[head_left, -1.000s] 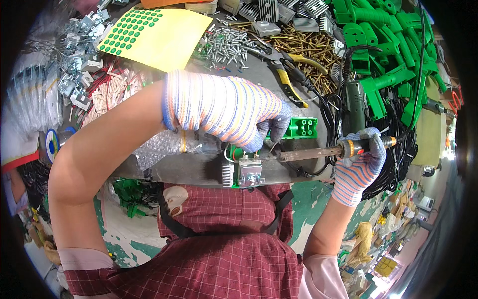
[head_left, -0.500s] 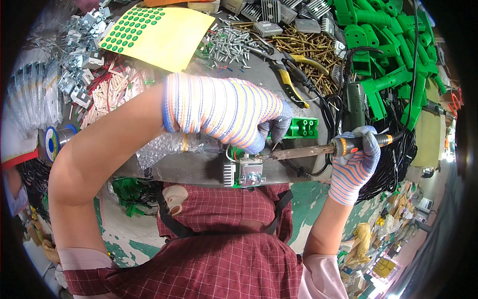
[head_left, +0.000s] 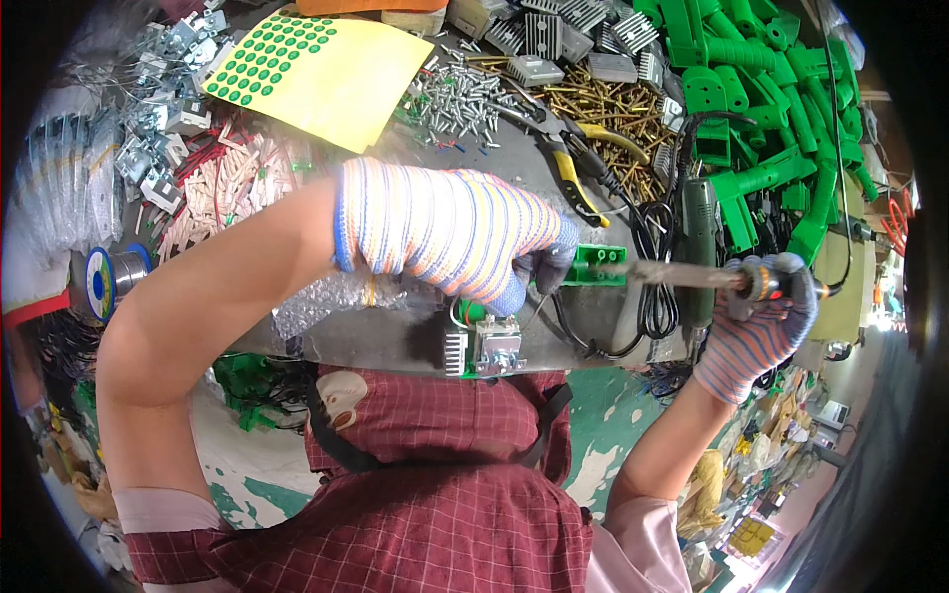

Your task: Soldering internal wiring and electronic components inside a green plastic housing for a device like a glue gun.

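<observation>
My left hand (head_left: 465,232), in a striped knit glove, is closed in a pinch over the small assembly. A thin wire (head_left: 537,312) comes out below its fingertips; what else the fingers hold is hidden. Right under it, at the bench's near edge, sits a silvery metal part (head_left: 498,346) beside a white finned heat sink (head_left: 456,353), with a green piece partly covered by the glove. Off to the right, my gloved right hand (head_left: 756,321) grips a soldering iron (head_left: 682,275), its blurred shaft pointing left and apart from the assembly. A green plastic housing (head_left: 601,265) lies just beyond.
Pliers (head_left: 573,173) with yellow handles lie behind, near heaps of screws (head_left: 455,99) and green plastic shells (head_left: 761,89). A yellow sticker sheet (head_left: 326,79) is at the back. Black cable (head_left: 657,306) coils at the right; a solder spool (head_left: 114,280) stands left.
My right hand has drawn the soldering iron to the right, away from the metal part. My left hand stays almost where it was.
</observation>
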The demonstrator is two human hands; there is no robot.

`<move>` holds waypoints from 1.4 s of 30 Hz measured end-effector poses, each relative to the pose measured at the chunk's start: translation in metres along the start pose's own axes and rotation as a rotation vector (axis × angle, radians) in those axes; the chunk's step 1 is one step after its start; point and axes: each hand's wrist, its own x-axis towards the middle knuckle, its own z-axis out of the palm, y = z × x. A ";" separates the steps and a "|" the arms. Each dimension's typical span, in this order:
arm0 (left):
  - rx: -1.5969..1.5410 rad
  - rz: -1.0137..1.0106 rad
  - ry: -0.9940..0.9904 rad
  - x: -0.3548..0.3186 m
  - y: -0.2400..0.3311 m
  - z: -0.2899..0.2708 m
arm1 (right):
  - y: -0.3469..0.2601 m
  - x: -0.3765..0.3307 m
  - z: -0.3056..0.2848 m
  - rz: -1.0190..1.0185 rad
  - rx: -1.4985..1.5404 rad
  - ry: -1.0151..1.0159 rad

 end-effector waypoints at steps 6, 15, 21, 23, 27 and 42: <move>0.148 0.038 0.010 -0.007 -0.001 0.003 | -0.018 0.032 0.044 -0.146 -0.128 -0.050; 0.113 0.016 -0.070 -0.005 0.000 0.006 | 0.075 0.076 0.178 -0.794 -0.740 -0.460; 0.092 0.002 -0.114 -0.001 0.000 0.003 | 0.121 0.119 0.197 -1.124 -1.140 -0.680; 0.113 0.031 -0.067 0.000 -0.002 0.000 | 0.117 0.118 0.191 -1.055 -1.521 -0.760; 0.117 -0.005 -0.007 -0.003 -0.002 0.002 | 0.115 0.089 0.164 -0.996 -1.208 -0.619; 0.137 0.004 0.009 -0.004 -0.003 0.013 | 0.060 -0.129 0.056 -0.204 -0.702 -0.672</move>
